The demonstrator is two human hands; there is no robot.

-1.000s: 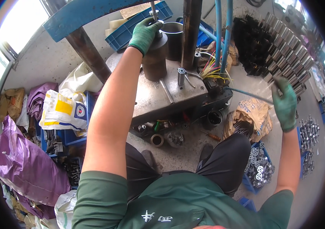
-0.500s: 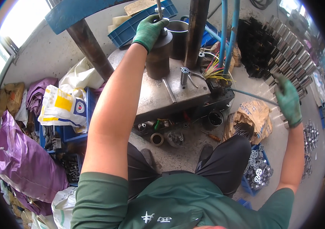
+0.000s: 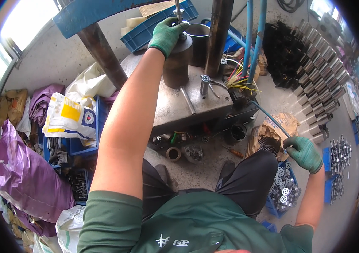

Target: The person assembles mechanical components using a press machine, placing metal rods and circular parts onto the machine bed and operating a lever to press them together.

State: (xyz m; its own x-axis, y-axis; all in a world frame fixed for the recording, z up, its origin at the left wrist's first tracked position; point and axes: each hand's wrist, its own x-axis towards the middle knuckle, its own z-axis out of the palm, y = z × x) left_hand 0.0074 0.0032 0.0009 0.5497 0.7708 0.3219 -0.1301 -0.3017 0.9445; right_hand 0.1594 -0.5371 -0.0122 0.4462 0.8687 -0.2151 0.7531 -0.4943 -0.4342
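Observation:
My left hand (image 3: 167,36), in a green glove, is closed round a small shiny metal part (image 3: 182,26) on top of a dark steel cylinder (image 3: 177,63). A thin rod (image 3: 178,6) stands just above that part. The fingers hide most of what they hold. The cylinder rests on a steel press table (image 3: 167,101). Low on the right, my gloved right hand (image 3: 304,154) is closed on the end of a long lever (image 3: 272,119) that slants down from the press. A metal bar (image 3: 187,100) and a short upright sleeve (image 3: 205,84) are on the table.
Press columns (image 3: 214,40) and blue hoses (image 3: 248,38) rise behind the table. Stacked metal tubes (image 3: 321,80) fill the right side. A blue bin of spoked metal discs (image 3: 285,190) and a torn paper sack (image 3: 287,122) stand near my right knee. Sacks (image 3: 27,177) crowd the left.
My right hand has come down and inward from beside the stacked tubes to the lever's end. The lever now slants more steeply downward. My left hand stays at the metal part.

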